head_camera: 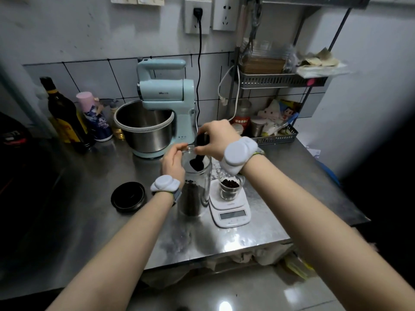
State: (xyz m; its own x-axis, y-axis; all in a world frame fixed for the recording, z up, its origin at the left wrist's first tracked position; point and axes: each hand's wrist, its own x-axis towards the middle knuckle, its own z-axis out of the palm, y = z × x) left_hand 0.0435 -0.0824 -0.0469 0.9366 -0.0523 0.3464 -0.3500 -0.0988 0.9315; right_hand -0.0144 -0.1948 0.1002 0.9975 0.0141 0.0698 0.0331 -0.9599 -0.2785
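A tall clear glass jar [197, 194] with dark coffee beans in its lower part stands on the steel counter. My left hand [173, 162] grips the jar's rim on the left side. My right hand [216, 136] pinches the handle of a black scoop [197, 163], whose bowl hangs inside the jar's mouth. To the right, a small glass cup [230, 187] with coffee beans sits on a white digital scale [232, 212]. The jar's black lid [128, 196] lies flat on the counter to the left.
A light blue stand mixer [166, 93] with a steel bowl [143, 129] stands behind the jar. Bottles [65, 113] stand at the back left. A wire rack [278, 135] with tins and packets fills the back right. The counter's front edge [215, 254] runs below the scale.
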